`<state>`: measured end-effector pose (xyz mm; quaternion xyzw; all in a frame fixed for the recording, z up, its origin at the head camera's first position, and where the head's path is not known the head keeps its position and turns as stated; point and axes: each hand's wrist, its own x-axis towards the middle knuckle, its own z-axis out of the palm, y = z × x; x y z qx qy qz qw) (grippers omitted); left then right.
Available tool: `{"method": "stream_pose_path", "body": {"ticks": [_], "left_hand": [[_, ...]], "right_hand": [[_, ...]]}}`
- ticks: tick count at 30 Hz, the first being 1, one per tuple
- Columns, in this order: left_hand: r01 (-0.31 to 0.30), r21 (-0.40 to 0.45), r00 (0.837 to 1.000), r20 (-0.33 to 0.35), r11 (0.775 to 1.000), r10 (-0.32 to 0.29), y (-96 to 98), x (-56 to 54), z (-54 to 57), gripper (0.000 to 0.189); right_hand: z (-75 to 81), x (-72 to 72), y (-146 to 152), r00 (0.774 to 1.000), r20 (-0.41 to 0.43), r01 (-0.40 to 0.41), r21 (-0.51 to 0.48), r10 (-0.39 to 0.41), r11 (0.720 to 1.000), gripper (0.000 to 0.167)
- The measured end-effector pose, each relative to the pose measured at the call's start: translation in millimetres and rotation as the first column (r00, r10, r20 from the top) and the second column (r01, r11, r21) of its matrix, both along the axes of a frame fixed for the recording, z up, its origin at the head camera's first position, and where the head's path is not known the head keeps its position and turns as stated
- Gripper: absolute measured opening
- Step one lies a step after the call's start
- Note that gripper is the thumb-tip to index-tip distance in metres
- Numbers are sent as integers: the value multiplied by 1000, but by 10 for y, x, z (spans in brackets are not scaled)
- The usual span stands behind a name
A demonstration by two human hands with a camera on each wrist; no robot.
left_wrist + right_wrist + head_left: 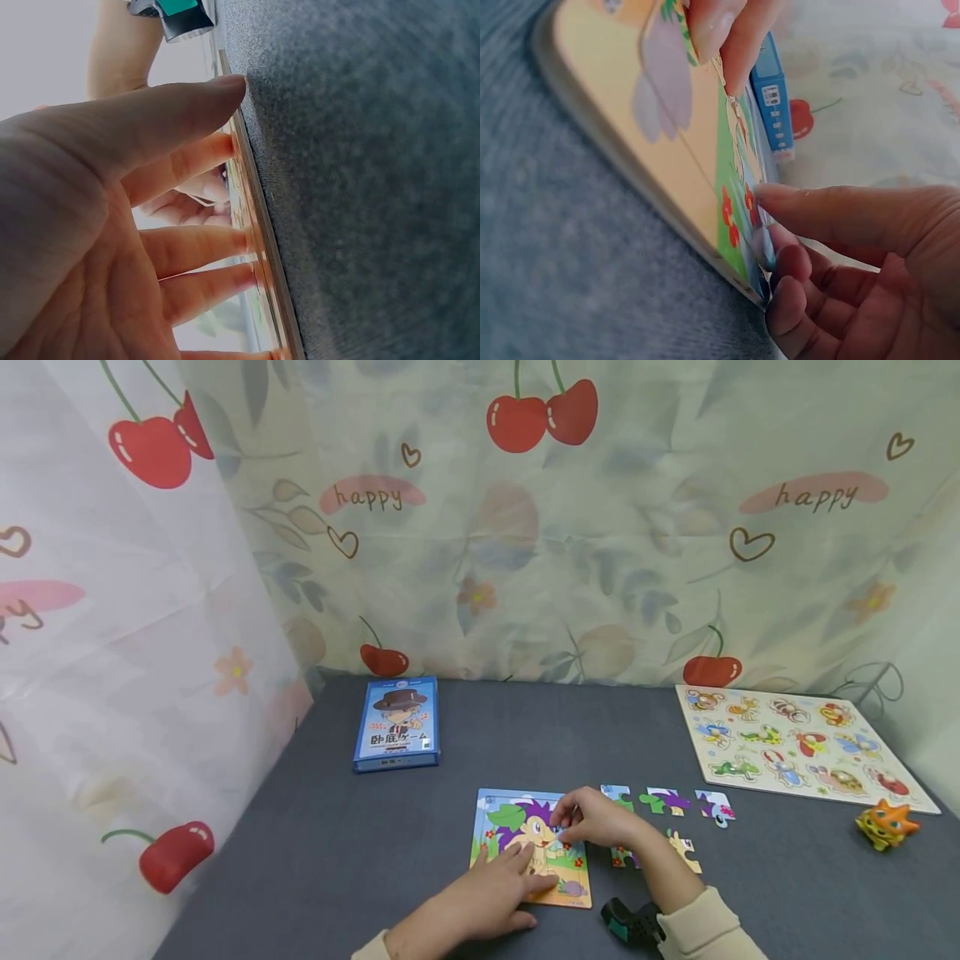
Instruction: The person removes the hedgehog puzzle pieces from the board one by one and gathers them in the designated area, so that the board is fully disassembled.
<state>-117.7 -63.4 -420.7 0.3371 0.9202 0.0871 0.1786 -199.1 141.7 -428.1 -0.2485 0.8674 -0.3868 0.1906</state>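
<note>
A cartoon jigsaw puzzle (555, 896) of a purple-haired animal lies flat in its frame on the dark table. My left hand (498, 892) rests on its lower left part with spread fingers; in the left wrist view the fingertips (238, 241) press on the board. My right hand (600, 818) is at the puzzle's right side. Its thumb and fingers pinch a small puzzle piece (763, 247) close over the board's edge, mostly hidden by the fingers. Several loose puzzle pieces (666, 801) lie right of the frame, some partly behind the right forearm.
A blue game box (396, 727) lies at the back left. At the back right is a white board with insect pictures (802, 743), with a small orange and yellow toy (887, 824) before it. A black and teal device (628, 922) is by my right wrist. Patterned curtains stand behind.
</note>
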Motion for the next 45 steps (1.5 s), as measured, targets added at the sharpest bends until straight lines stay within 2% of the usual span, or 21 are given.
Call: {"method": "stream_pose_path", "body": {"ticks": [12, 20, 27, 32, 45], "left_hand": [[-33, 9, 997, 76, 999, 32, 9, -24, 19, 52], [-31, 21, 998, 57, 999, 29, -2, -12, 6, 53], [-19, 30, 1000, 3, 999, 19, -10, 16, -7, 50], [-25, 27, 1000, -9, 999, 25, -8, 28, -7, 46], [-38, 18, 999, 24, 999, 37, 10, 17, -18, 47]], "right_hand": [[25, -17, 22, 999, 31, 42, -65, -40, 997, 6], [-14, -41, 68, 991, 101, 88, -58, -82, 994, 12], [11, -27, 137, 981, 183, 84, -85, -67, 993, 17], [18, -24, 173, 979, 197, 79, -92, -60, 993, 17], [10, -55, 271, 974, 210, 110, -132, -81, 985, 19]]}}
